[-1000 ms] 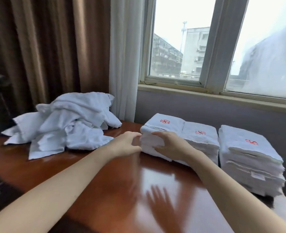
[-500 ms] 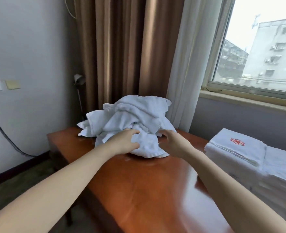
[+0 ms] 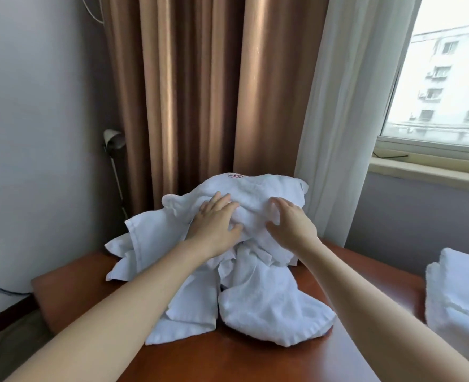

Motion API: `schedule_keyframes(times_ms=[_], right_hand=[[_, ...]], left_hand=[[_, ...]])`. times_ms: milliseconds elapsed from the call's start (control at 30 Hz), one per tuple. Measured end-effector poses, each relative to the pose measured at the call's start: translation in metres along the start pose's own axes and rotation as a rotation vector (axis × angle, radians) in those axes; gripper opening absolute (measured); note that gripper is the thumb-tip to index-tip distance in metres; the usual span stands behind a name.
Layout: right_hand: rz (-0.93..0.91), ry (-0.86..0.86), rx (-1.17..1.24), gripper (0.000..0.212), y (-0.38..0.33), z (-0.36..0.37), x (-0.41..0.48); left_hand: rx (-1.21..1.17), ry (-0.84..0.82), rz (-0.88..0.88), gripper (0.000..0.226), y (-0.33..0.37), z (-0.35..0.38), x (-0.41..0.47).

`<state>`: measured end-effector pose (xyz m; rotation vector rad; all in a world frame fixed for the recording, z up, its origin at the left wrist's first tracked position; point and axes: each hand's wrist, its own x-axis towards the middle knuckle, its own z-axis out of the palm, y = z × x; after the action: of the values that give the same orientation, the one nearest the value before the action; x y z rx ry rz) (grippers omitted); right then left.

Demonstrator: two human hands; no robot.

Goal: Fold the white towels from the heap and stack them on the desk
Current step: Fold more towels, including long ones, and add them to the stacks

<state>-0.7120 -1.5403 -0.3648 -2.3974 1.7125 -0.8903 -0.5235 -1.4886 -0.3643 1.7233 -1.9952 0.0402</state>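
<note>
Resting atop the towel heap (image 3: 269, 307) on the desk (image 3: 228, 359), the left hand (image 3: 214, 220) lay with fingers nearly straight, gripping nothing; the right hand (image 3: 290, 226) arched its fingers just beside, hold unclear. Lifting one tangled towel from beneath the fingers could drag others off the desk.

Left hand (image 3: 214, 224) and right hand (image 3: 288, 226) atop crumpled white towel heap (image 3: 261, 299) on bench (image 3: 228, 359), folded stack (image 3: 459, 299) at right.

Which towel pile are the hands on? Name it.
The crumpled heap by the curtain: left hand and right hand rest on it. The folded stack lies untouched.
</note>
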Motion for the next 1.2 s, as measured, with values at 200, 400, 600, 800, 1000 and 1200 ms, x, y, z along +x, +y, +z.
schedule_keyframes(times_ms=[200, 400, 600, 800, 1000, 1200], right_hand=[[-0.001, 0.167, -0.049, 0.035, 0.005, 0.013, 0.019], [-0.035, 0.349, 0.189, 0.032, -0.023, -0.022, -0.01], [0.034, 0.377, 0.146, 0.028, -0.033, -0.071, -0.081], [0.191, 0.376, 0.223, 0.026, -0.001, -0.106, -0.184], [0.253, 0.353, 0.246, 0.034, 0.024, -0.133, -0.299], [0.4, 0.272, 0.109, 0.032, 0.061, -0.152, -0.403]], left_hand=[[-0.072, 0.192, -0.036, 0.042, -0.013, 0.018, 0.014], [-0.058, 0.334, -0.01, 0.043, 0.005, 0.0, 0.016], [-0.18, 0.41, 0.178, 0.015, 0.039, -0.027, -0.024], [-0.368, 0.162, 0.424, 0.019, 0.095, -0.019, -0.112], [-0.401, -0.09, 0.545, 0.034, 0.155, 0.005, -0.198], [-0.364, -0.231, 0.623, 0.03, 0.211, 0.039, -0.26]])
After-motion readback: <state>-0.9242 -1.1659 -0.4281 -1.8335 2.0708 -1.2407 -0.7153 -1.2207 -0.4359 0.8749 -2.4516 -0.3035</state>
